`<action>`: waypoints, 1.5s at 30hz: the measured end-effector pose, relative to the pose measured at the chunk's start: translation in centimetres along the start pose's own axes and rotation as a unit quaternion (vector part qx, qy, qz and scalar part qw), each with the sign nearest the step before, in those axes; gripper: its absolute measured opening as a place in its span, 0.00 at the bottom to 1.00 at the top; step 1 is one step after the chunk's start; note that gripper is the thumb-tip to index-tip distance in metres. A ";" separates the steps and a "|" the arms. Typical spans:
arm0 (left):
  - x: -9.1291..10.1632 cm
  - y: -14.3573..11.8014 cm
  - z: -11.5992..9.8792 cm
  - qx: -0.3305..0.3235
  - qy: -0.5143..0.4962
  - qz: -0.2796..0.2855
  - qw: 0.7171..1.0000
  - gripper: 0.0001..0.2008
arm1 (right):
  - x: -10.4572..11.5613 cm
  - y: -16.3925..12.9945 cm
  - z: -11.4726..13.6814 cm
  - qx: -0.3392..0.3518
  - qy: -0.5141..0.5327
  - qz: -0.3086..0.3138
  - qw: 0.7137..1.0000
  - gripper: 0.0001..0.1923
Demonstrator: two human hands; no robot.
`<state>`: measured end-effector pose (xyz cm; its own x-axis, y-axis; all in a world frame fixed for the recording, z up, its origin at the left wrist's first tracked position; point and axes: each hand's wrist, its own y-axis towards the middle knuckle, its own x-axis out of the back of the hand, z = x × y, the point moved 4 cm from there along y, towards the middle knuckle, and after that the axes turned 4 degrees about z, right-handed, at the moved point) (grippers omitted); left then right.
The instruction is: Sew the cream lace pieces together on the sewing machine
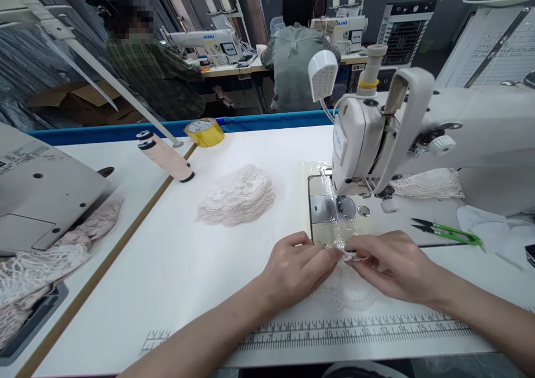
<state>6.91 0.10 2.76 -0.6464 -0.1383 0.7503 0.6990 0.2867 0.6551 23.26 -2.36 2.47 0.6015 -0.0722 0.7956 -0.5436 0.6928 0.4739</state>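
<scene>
Both hands meet just in front of the sewing machine's point(355, 127) needle plate point(330, 208). A piece of white lace point(346, 297) lies on the table below them, and its upper edge is pinched between the fingers. My left hand point(298, 266) is closed on that edge from the left. My right hand point(390, 266) grips it from the right with thumb and forefinger. A stack of pale scalloped lace point(240, 195) rests on the table to the left. Green-handled thread snips point(449, 232) lie right of my right hand.
Two thread spools point(167, 158) and a roll of yellow tape point(204, 132) are at the back left. A second machine point(45, 183) with lace stands far left. More lace point(430, 184) sits under the machine arm. A printed ruler point(317, 333) runs along the front edge. Two people work beyond.
</scene>
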 end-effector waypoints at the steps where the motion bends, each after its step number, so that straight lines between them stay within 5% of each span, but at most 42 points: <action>1: 0.0 0.0 0.0 -0.003 0.001 -0.003 1.000 0.05 | 0.0 0.0 0.1 0.007 -0.002 -0.003 1.000 0.08; 13: 0.0 -0.2 0.2 0.009 -0.048 -0.020 0.999 0.05 | 0.3 0.1 0.8 0.053 -0.044 -0.031 0.997 0.05; 45: 0.0 0.0 0.0 0.001 -0.014 -0.020 1.000 0.04 | -0.2 -0.1 0.5 0.034 -0.037 0.003 0.999 0.06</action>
<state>6.89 0.08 2.76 -0.6819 -0.1223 0.7212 0.6721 0.2842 0.6837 22.91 -2.80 2.48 0.5543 -0.1238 0.8231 -0.5868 0.6432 0.4919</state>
